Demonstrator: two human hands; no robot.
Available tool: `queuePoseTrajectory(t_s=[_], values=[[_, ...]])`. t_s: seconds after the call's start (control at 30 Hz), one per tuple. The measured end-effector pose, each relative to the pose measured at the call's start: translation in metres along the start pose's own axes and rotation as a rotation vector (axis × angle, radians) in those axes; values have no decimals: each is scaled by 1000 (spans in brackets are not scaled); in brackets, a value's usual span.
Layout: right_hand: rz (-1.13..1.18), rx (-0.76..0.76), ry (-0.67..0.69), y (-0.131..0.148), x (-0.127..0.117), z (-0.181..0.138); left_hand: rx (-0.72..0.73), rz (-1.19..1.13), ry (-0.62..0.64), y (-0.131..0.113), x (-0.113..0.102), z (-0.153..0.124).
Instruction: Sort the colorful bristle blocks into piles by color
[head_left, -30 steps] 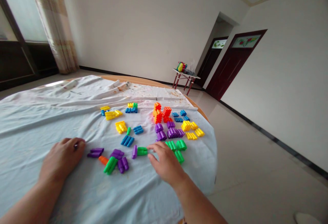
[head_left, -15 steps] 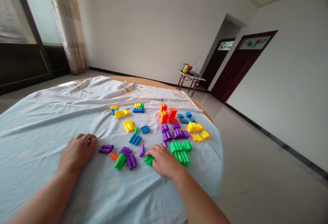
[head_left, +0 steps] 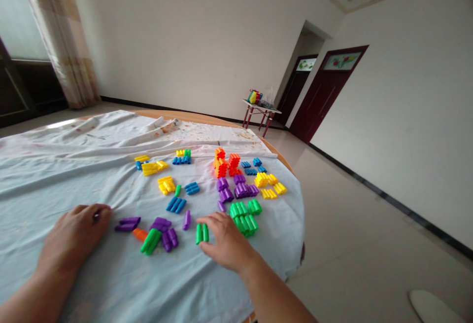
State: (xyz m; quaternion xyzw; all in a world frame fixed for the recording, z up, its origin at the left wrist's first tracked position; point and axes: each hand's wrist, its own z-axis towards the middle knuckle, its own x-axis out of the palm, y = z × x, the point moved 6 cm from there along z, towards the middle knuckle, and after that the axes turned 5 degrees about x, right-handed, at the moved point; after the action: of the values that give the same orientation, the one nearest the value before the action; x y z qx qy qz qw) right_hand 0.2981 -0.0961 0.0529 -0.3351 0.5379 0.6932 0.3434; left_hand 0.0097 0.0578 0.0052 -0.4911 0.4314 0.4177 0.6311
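Observation:
My right hand [head_left: 226,243] lies on the pale blue cloth [head_left: 111,273], with thumb and fingers closed round a small green block [head_left: 201,233]. Just to its right is a cluster of green blocks [head_left: 244,214]. My left hand [head_left: 74,236] rests on the cloth with its fingers curled; a small dark thing shows at the fingertips but I cannot make it out. The nearest piece to it is a purple block [head_left: 127,224]. Between my hands lie an orange block [head_left: 139,234], a green block [head_left: 150,240] and purple blocks [head_left: 165,232].
Farther back on the cloth sit groups of purple [head_left: 240,190], orange [head_left: 223,162], yellow [head_left: 269,185] and blue [head_left: 251,167] blocks, with more yellow and blue ones at the left [head_left: 162,175]. The round table's edge [head_left: 286,165] drops off on the right. A small red-legged table [head_left: 260,112] stands by the dark doors.
My right hand drew the green block back toward me and to the left, away from the green cluster. My left hand has stayed curled on the cloth. The view has shifted.

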Motion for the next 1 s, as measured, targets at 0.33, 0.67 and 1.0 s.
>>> queuePoseTrajectory(t_s=[0.33, 0.67, 1.0], values=[[45, 108, -40, -61, -71, -32, -14, 24, 31, 5, 4, 2], [-5, 87, -20, -60, -69, -36, -8, 22, 3, 3, 2, 3], [20, 77, -42, -65, -70, -40, -31, -44, -13, -4, -7, -3]])
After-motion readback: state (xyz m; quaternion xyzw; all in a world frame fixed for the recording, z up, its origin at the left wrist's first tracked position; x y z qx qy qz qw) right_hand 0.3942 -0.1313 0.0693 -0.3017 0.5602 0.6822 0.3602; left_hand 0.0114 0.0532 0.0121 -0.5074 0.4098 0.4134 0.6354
